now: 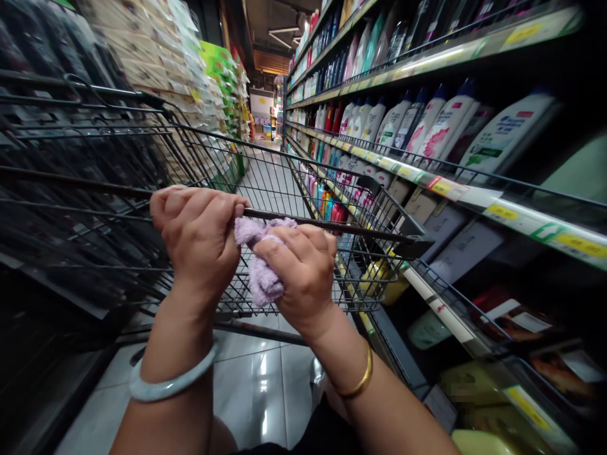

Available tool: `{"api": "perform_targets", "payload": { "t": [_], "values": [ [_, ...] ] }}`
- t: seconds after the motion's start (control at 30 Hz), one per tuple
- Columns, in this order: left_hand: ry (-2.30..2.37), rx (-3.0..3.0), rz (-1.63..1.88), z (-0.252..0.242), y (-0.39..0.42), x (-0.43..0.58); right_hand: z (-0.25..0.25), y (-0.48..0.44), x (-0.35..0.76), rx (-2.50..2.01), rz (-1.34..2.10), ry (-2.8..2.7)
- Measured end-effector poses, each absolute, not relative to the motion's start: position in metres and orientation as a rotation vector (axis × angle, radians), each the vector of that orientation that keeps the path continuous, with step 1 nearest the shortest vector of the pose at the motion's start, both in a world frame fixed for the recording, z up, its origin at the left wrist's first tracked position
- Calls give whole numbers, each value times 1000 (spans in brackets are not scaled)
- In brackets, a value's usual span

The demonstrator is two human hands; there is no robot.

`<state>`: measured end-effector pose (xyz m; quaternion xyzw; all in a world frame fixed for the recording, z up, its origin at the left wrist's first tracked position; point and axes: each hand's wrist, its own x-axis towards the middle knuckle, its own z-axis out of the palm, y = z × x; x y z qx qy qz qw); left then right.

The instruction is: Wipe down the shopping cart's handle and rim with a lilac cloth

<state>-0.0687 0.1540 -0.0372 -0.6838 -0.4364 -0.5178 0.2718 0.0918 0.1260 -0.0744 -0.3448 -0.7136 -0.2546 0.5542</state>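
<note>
A dark wire shopping cart (284, 165) tilts across the view in front of me. My left hand (196, 237) is closed around its near bar (365, 232), knuckles up, with a pale bangle on the wrist. Just to the right, my right hand (306, 268) clutches a crumpled lilac cloth (265, 275). That hand rests against the underside of the same bar, and whether its fingers also wrap the bar is hard to see. Part of the cloth sticks out between the two hands. A gold bangle circles the right wrist.
Shelves on the right hold shampoo bottles (443, 129) behind a price-tag rail (535, 218), close beside the cart. Boxed goods (142, 63) are stacked along the left. A tiled aisle floor (263, 177) runs ahead between them.
</note>
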Motion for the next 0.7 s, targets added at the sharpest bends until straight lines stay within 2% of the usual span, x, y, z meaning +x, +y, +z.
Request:
{"api": "perform_targets", "payload": {
  "t": [0.43,0.7],
  "values": [
    [-1223,-1835,-1415,-38,152,-68,-82,127,84,-845,-574,-1719],
    [-1250,-1870,-1361,-36,150,-69,-56,112,111,-924,-582,-1643]
  ]
}}
